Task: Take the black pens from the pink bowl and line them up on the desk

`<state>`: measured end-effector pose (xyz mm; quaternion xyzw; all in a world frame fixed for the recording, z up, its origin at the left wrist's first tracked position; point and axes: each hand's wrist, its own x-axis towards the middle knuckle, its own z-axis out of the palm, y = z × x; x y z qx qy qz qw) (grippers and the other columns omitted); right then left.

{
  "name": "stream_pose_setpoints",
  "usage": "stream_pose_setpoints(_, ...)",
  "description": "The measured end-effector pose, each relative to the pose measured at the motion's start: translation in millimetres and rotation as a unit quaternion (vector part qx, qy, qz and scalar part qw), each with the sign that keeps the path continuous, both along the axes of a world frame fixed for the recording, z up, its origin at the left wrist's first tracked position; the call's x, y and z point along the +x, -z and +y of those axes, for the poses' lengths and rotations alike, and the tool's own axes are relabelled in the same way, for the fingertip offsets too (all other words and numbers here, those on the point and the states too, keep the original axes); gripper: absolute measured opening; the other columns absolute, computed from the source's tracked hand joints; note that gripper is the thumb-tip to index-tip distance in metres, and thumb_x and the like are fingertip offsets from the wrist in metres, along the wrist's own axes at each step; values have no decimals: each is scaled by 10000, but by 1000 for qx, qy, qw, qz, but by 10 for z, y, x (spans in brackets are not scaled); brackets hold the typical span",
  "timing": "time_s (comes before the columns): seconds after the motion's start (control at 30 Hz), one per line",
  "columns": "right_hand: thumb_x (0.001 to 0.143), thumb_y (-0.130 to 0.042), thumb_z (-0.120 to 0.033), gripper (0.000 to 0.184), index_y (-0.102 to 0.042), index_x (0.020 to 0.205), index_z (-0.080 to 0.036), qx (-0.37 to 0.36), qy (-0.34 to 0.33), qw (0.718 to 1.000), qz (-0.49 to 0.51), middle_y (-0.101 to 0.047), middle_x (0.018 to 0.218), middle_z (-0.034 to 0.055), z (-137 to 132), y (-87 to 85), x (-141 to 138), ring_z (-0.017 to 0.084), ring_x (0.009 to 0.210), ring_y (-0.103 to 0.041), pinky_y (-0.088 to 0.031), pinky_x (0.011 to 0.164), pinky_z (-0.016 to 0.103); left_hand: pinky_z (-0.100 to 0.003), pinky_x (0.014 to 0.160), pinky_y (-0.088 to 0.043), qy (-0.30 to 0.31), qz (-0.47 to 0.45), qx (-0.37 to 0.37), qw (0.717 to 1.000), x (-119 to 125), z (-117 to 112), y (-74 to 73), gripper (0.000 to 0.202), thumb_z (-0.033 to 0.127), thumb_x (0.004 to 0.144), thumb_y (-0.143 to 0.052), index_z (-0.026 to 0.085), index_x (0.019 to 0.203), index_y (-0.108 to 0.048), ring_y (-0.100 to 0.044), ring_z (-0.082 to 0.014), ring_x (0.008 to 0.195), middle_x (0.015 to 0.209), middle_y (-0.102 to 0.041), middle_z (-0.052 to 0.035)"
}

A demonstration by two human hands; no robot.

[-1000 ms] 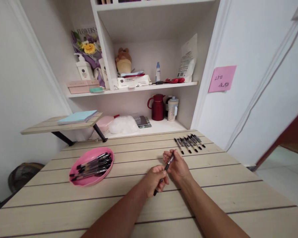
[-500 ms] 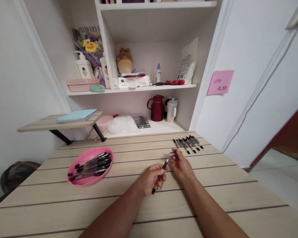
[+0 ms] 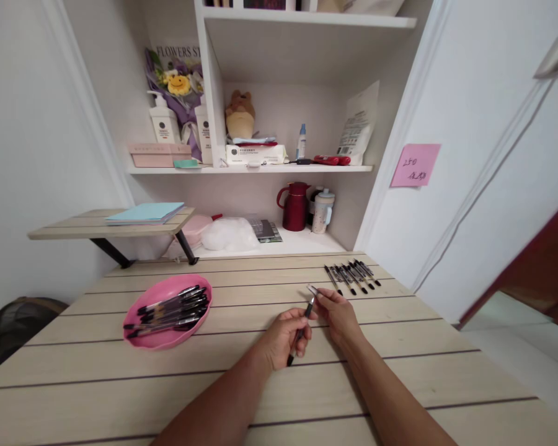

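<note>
My left hand (image 3: 286,337) is closed around a black pen (image 3: 300,331), which slants with its silver tip up and its dark end low. Just to the right, my right hand (image 3: 339,316) pinches a small clear-and-grey piece that looks like a pen cap (image 3: 312,290). The cap is just above the pen's tip; whether they touch I cannot tell. Beyond my right hand, several black pens (image 3: 353,277) lie side by side in a slanted row. On the left stands a pink bowl (image 3: 165,286) with many loose pens (image 3: 174,314) in it.
A small raised shelf (image 3: 74,226) with blue paper (image 3: 146,212) stands at the table's back left. Behind the slatted table (image 3: 242,396) is a white cabinet holding a red jug (image 3: 296,207), a cup (image 3: 323,210) and a plastic bag (image 3: 230,235). A pink note (image 3: 415,165) hangs right.
My right hand has turned and moved slightly left, bringing the cap over toward the pen tip. My left hand keeps its hold on the pen. The camera view has shifted a little.
</note>
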<state>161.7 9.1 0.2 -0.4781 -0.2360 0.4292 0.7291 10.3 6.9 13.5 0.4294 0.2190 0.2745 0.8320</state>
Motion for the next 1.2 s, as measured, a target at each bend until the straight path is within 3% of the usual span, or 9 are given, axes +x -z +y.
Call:
stream_pose_setpoints(0.13, 568, -682, -267, 231, -619, 750, -140, -42, 37, 987, -150, -596, 575, -15, 5, 9, 17, 77, 457, -475, -385, 451, 211, -175, 336, -239, 0, -2, 7, 1000, -2, 5, 0, 263, 280, 703, -560, 144, 927, -563, -374, -33, 332, 567, -516, 34)
stream_pose_setpoints(0.27, 615, -612, -289, 200, -627, 750, -142, -71, 20, 948, -310, -634, 646, 17, 49, 10, 172, 123, 564, -546, -410, 537, 239, -174, 335, -240, 3, -2, 5, 1000, -4, 5, -6, 260, 281, 701, -559, 144, 922, -563, -371, -32, 334, 568, -513, 34)
stream_pose_setpoints(0.33, 644, -567, -269, 167, -634, 743, -153, -106, -6, 892, -439, -648, 672, 21, 79, -35, 314, 138, 610, -567, -409, 565, 241, -173, 334, -237, 3, 0, 2, 1000, -3, 6, -6, 271, 286, 701, -561, 142, 930, -561, -368, -30, 334, 568, -513, 34)
stream_pose_setpoints(0.43, 679, -500, -218, 152, -640, 723, -176, -164, -45, 768, -617, -665, 712, 19, 140, -156, 502, 135, 666, -582, -393, 600, 224, -174, 335, -231, 1, 2, -1, 1000, 2, 14, 1, 290, 289, 698, -568, 140, 946, -557, -363, -29, 328, 567, -514, 37)
stream_pose_setpoints(0.47, 685, -491, -212, 151, -638, 700, -179, -175, -50, 744, -643, -666, 711, 22, 169, -199, 537, 135, 676, -583, -385, 606, 220, -173, 337, -229, 1, 3, -2, 1000, 4, 18, 5, 296, 290, 697, -569, 142, 953, -555, -362, -28, 326, 566, -514, 38)
stream_pose_setpoints(0.6, 693, -506, -212, 131, -622, 649, -171, -201, -52, 697, -687, -660, 708, 55, 356, -307, 519, 154, 712, -582, -357, 614, 226, -176, 335, -227, 9, 8, -9, 1000, 9, 36, 16, 294, 276, 702, -557, 146, 966, -551, -366, -31, 327, 573, -516, 38)
stream_pose_setpoints(0.8, 695, -496, -97, 217, -602, 876, -154, -229, -44, 651, -723, -640, 899, 95, 636, -289, 333, 160, 827, -583, -358, 667, 223, -182, 331, -226, 0, 7, -12, 1000, 17, 40, -1, 258, 254, 704, -547, 146, 938, -551, -365, -34, 322, 568, -515, 40)
stream_pose_setpoints(1.0, 791, -451, -214, 243, -526, 996, -106, -245, -27, 625, -741, -584, 973, 159, 469, -230, 197, 200, 850, -590, -391, 696, 270, -180, 324, -220, -13, 1, -20, 1000, 41, 26, -18, 251, 256, 706, -550, 140, 928, -550, -360, -31, 317, 559, -514, 40)
stream_pose_setpoints(1.2, 811, -413, -257, 236, -589, 883, -117, -298, -28, 573, -763, -631, 894, 155, 377, -201, 248, 238, 837, -615, -418, 706, 308, -186, 315, -231, -11, -4, -17, 1000, 54, 30, 1, 240, 257, 704, -553, 131, 908, -560, -366, -36, 304, 548, -516, 37)
